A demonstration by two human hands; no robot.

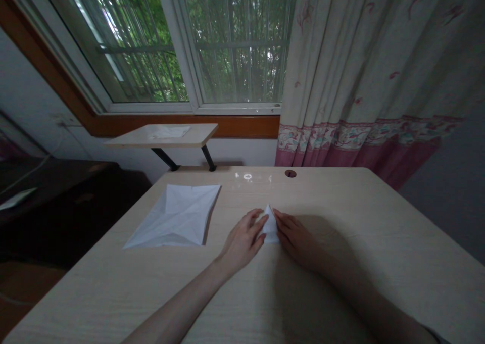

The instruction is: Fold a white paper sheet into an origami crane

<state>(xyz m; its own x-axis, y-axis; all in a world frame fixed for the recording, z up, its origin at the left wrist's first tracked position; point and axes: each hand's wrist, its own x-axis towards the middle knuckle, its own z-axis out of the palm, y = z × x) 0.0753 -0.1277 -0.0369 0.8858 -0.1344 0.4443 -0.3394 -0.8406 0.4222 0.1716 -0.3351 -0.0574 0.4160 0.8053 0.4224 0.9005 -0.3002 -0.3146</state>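
Observation:
A small piece of folded white paper (270, 228) lies on the desk with its pointed tip away from me and a straight edge towards me. My left hand (244, 236) rests at its left side, fingers apart, with fingertips and thumb touching the paper. Along the right edge lies my right hand (297, 237), its fingers stretched out and lying against the paper. Parts of both side edges are covered by my fingers. To the left is a larger creased white paper sheet (178, 215), spread out and touched by neither hand.
The light wood desk (235, 293) has a round cable hole (290, 174) near its back edge. A small raised shelf (197, 138) at the back left bears another white paper (172, 132). Beyond are a barred window (238, 46) and a patterned curtain (359, 91).

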